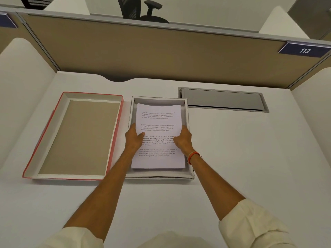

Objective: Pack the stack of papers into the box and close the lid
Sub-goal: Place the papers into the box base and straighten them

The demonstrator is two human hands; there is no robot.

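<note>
**Head view: papers held inside the open box**

Head camera looks down on a white counter [232, 158] in a cubicle. On the far partition, at the right, a dark blue label [304, 50] reads "113" in white. The top sheet of the stack of papers [158, 122] carries four short printed paragraphs; the third is partly in bold, with "Defined by a slower pace" and "strong community bonds, local traditions" legible. The other lines are too small to read with certainty.

The stack lies inside the white box [187, 111], which sits open at the middle of the counter. The papers' far edge curves up slightly. The left hand [134, 136] grips the stack's left edge, thumb on top of the page and fingers hidden beneath. The right hand [182, 138] clasps the right edge the same way, thumb lying on the text. Both forearms stretch forward from rolled cream sleeves [250, 224], and an orange band [192, 156] circles the right wrist.

The lid [78, 136], red outside with a tan inner face, lies upside down just left of the box. A grey cable hatch [222, 99] is set in the counter at the far right of the box.
</note>
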